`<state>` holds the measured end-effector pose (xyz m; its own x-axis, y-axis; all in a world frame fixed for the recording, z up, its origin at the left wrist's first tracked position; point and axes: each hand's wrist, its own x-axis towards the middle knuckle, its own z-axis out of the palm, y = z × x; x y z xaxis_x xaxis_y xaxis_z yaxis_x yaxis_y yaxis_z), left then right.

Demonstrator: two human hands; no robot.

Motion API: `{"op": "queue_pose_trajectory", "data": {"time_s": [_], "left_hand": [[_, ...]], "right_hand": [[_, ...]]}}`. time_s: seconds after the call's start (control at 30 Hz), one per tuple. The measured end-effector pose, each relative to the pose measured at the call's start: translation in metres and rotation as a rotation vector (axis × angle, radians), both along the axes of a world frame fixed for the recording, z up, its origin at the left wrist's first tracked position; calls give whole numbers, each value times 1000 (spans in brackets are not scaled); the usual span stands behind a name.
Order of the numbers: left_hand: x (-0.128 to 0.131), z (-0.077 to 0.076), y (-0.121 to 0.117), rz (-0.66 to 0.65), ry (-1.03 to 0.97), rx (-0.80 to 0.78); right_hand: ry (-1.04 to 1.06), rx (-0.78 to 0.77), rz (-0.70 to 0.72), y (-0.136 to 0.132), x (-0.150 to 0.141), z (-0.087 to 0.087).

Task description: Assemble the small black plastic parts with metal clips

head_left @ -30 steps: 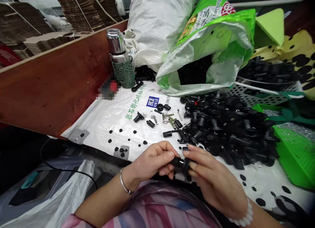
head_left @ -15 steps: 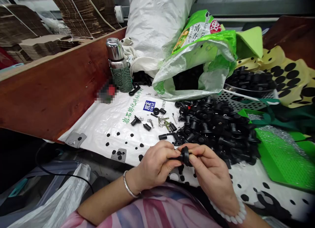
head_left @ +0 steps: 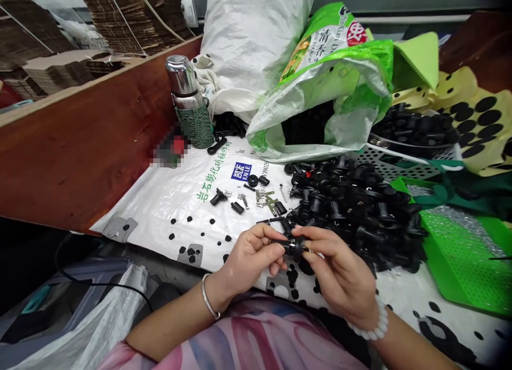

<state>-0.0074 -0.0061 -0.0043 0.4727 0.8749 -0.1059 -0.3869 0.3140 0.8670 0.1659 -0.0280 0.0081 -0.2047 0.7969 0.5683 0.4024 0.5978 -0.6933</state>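
Note:
My left hand [head_left: 256,252] pinches the left end of a small black plastic fitting [head_left: 296,247] between thumb and forefinger. On its other side, my right hand [head_left: 340,268] grips the wider round part with thumb and fingers. A bit of bright metal shows in the fitting's middle; its ends are hidden by my fingertips. Just beyond my hands lies a heap of similar black plastic parts [head_left: 348,210]. Left of the heap, flat metal strips [head_left: 269,200] and a few loose black pieces [head_left: 237,207] are scattered on the white printed sack sheet [head_left: 160,199].
A green tray [head_left: 464,258] of small silvery pieces stands at the right. Behind the heap are an open green-and-white bag [head_left: 320,82] and a bowl of black parts [head_left: 416,127]. A thermos [head_left: 188,98] stands beside the brown wooden board [head_left: 100,125].
The fitting has been turned in my fingers, so metal now shows in its middle. My left fingers have shifted their hold, and the view has tilted slightly.

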Motion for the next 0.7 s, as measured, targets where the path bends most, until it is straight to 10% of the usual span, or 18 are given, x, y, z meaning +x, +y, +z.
{"op": "queue_pose_trajectory", "data": {"time_s": [0.37, 0.7], "left_hand": [[1, -5, 4, 177, 375, 751], [10, -1, 5, -3, 91, 100]], "right_hand": [[337, -483, -35, 4, -2, 3], [58, -188, 9, 0, 11, -7]]}}
